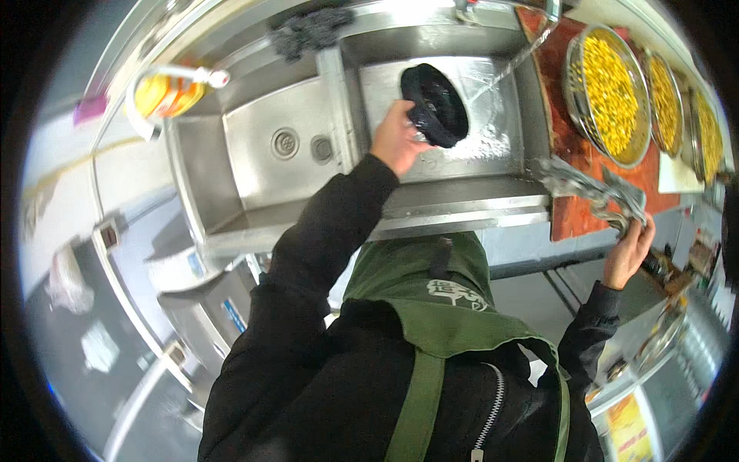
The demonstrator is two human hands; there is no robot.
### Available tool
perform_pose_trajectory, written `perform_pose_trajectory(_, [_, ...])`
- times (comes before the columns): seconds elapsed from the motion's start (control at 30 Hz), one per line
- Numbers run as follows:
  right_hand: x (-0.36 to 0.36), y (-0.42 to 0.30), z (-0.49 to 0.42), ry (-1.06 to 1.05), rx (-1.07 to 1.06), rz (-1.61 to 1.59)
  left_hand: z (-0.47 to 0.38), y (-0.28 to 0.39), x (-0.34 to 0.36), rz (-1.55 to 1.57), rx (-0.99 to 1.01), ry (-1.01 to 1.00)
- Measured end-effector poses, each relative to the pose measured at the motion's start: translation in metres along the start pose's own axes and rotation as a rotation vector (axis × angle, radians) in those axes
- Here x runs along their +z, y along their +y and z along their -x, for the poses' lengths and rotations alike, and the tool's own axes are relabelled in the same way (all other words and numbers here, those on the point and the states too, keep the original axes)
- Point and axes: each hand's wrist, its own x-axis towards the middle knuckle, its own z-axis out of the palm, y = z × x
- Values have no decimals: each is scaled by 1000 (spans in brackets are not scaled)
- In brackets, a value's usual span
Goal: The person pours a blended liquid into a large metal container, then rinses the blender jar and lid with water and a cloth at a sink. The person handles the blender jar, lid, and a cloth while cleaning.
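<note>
My left hand [398,138] grips the side of a round black bowl-like container [436,107], tilted above the right basin of a stainless steel sink [369,224]. Its inside looks wet. A stream of water [508,66] runs down into that basin from the upper right, beside the container. Out to the right, my right hand [628,254] pinches one end of a crumpled grey, wet-looking cloth or plastic sheet [603,193]. That piece stretches over a red board [571,216] towards the basin's corner.
Metal colanders hold yellow kernels, the nearest one [612,98] on the red board. The left basin [254,161] has a drain [285,143]. A dark crumpled cloth [312,32] lies on the sink's back ledge. A white curved tap [135,107] and a yellow container [167,95] stand at the left.
</note>
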Motion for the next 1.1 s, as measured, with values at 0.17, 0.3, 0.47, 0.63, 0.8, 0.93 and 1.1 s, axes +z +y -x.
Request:
perform_pose_trajectory(0.17, [-17, 141, -63, -58, 413, -63, 41, -13, 8, 6, 189, -54])
perform_pose_trajectory(0.3, [-8, 166, -72, -291, 83, 893, 85, 5, -7, -105, 372, -9])
perform_pose_trajectory(0.47, [51, 36, -9, -301, -422, 837, 146, 49, -45, -146, 479, -8])
perform_pose_trajectory(0.63, [202, -119, 130, -814, -736, 224, 174, 74, -58, -256, 391, 25])
perform_pose_trajectory(0.8, [324, -174, 211, -692, -760, 101, 182, 105, -69, -321, 94, -29])
perform_pose_trajectory(0.93, [337, -171, 233, -718, -332, 57, 180, 140, -92, -589, 120, -369])
perform_pose_trajectory(1.1, [314, -173, 240, -490, -133, -378, 135, 175, -181, -970, 414, -254])
